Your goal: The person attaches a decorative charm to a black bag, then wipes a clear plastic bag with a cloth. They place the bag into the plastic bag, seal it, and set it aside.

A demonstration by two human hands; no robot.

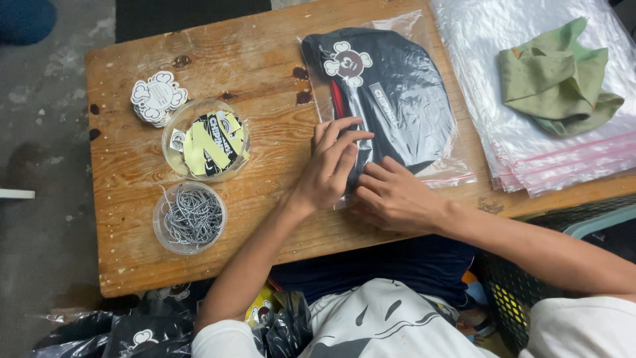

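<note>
On the bench (132, 265), left to right: left hand (329, 169) lies flat, fingers (348, 136) spread, pressing the near end of the bagged black garment (391, 99). Right hand (397, 199) sits just beside it — fingers together, flat on the bag's near edge. The garment's long axis runs away from both hands, toward the far edge.

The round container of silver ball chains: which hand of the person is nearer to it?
Left. The left hand rests on the bagged dark garment, right of the chain container. The right hand lies farther right, on the same bag's lower edge.
</note>
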